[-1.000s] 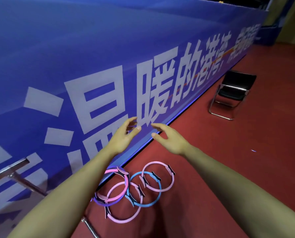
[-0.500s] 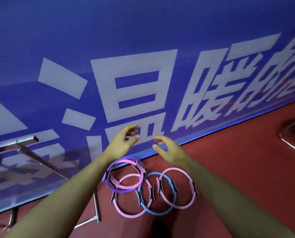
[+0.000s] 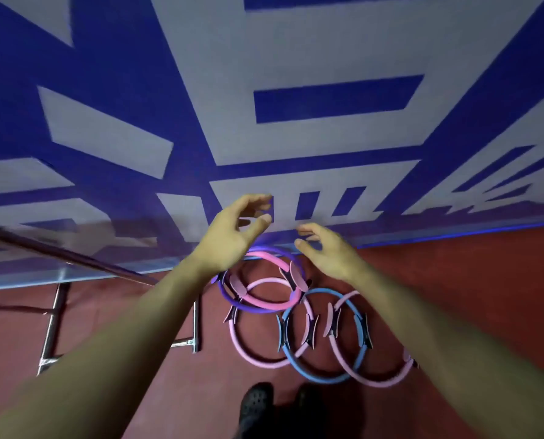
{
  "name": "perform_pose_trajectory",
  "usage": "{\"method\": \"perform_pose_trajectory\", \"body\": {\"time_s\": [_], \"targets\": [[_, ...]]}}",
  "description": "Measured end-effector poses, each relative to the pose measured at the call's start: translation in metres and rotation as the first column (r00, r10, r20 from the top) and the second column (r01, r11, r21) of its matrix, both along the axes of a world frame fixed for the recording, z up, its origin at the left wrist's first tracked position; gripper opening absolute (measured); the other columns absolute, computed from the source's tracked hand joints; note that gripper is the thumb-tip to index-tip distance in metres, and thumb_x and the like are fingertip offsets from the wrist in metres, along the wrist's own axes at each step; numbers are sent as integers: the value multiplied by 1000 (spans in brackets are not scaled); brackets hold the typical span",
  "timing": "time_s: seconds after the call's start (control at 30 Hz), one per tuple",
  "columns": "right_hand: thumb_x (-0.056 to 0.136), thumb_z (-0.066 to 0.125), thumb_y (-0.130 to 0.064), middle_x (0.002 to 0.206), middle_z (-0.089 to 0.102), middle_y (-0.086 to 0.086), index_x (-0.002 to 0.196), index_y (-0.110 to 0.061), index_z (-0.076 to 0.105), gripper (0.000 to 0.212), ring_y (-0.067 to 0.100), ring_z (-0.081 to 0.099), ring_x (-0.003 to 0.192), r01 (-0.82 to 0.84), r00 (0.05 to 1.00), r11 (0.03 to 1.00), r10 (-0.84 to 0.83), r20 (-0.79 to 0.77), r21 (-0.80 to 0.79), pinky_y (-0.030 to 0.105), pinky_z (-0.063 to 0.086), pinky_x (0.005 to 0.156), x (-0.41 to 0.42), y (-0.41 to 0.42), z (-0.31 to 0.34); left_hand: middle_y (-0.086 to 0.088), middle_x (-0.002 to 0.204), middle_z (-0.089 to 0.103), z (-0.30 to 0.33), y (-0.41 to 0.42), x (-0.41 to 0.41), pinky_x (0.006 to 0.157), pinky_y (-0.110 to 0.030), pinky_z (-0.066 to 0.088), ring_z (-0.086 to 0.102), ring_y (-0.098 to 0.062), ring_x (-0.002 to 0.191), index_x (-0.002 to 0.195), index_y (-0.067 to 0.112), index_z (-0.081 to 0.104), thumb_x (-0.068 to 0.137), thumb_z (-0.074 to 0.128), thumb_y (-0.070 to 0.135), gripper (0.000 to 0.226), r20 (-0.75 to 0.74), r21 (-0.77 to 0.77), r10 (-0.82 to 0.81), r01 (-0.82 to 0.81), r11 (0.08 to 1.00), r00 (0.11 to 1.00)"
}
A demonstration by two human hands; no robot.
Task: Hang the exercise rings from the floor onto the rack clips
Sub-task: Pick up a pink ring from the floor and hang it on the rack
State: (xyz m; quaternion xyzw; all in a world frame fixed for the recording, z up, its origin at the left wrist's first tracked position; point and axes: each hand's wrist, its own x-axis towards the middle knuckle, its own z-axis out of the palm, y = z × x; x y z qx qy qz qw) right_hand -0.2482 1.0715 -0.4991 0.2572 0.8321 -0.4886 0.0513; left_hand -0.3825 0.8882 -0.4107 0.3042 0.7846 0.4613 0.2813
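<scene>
Five overlapping exercise rings (image 3: 296, 315), purple, pinks and blue with dark padded handles, lie on the red floor (image 3: 454, 296).

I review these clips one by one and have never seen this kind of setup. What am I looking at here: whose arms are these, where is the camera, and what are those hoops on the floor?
There is no machine here. A person wears a wide-angle camera on the head, looking forward and down, so the two bare arms are that person's own. The left hand and right hand reach forward with loosely curled fingers and hold nothing.

On the red floor lie overlapping exercise rings: a purple ring with a bright pink ring on it, a pale pink ring, a blue ring and another pale pink ring. All are still on the floor.

Behind is a blue banner with large white lettering. At left stands a metal frame, perhaps the rack; no clips are visible. A dark shoe shows at the bottom.
</scene>
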Motion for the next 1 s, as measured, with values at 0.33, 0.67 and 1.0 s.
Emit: {"method": "perform_pose_trajectory", "body": {"time_s": [0.33, 0.67, 1.0], "targets": [[95, 67, -31, 130, 67, 0, 130, -16, 61, 38, 19, 63, 118, -2, 988, 1000, -1, 157, 22, 36, 48, 103, -67, 1, -239, 13, 119, 71, -207, -15, -48, 100, -22, 50, 65, 1, 108, 125, 30, 64, 99, 64, 25, 26, 38, -44, 56, -54, 998, 998], [98, 56, -44, 138, 59, 11, 136, -18, 54, 47, 34, 48, 129, -189, 889, 950, 58, 454, 249, 36, 37, 109, -112, -22, -364, 17, 118, 70, -276, -34, -83, 96, -27, 53, 65, 0, 107, 126, 30, 63, 99, 64, 25, 27, 8, -81, 43, -43, 996, 999], [95, 65, -31, 144, 46, 10, 141, -22, 48, 50, 35, 55, 127, -336, 828, 906, 154, 539, 257, 40, 44, 107, -108, -39, -355, 19, 119, 69, -262, -54, -85, 88, -19, 54, 63, -2, 112, 127, 34, 62, 99, 63, 25, 29, 14, -108, 48, -46, 993, 999]]}}
